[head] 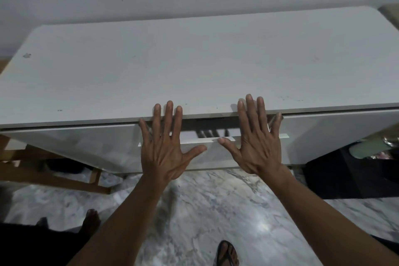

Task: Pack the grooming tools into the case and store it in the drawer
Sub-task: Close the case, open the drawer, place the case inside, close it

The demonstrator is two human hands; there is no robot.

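Note:
A white drawer under the white table top stands slightly pulled out, with a dark gap above its front edge. My left hand and my right hand are both spread flat with straight fingers, held in front of the drawer. Whether the palms touch the drawer front I cannot tell. Neither hand holds anything. The case and the grooming tools are not in sight; the inside of the drawer is dark and mostly hidden.
The table stands against a pale wall. Wooden legs show under its left side. A dark cabinet with green items on it stands at the right. Below lies a marbled floor, with my feet on it.

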